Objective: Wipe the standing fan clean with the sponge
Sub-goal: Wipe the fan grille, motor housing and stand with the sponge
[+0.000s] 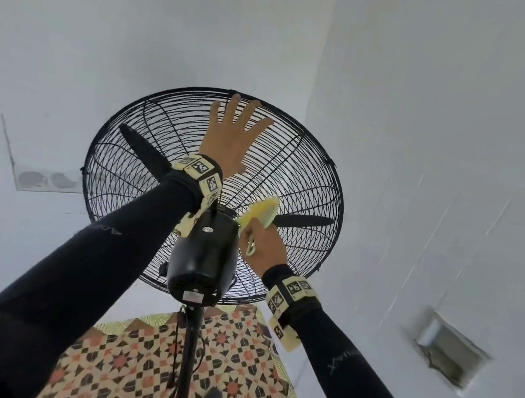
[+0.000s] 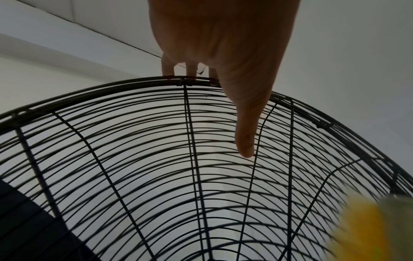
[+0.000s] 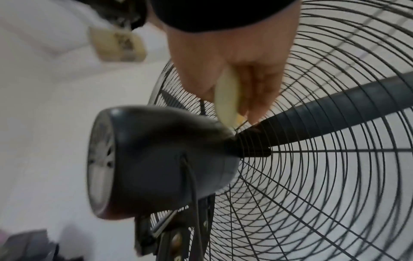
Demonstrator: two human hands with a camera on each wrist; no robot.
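Yellow sponge (image 1: 261, 212) sits pinched in your right hand (image 1: 261, 248), against the fan (image 1: 205, 251) cage beside the motor; your left hand (image 1: 232, 139) lies spread flat on the cage top.

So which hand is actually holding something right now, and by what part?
The right hand grips the sponge by its lower end, thumb on one face and fingers on the other. The left hand holds nothing; it lies flat on the fan guard.
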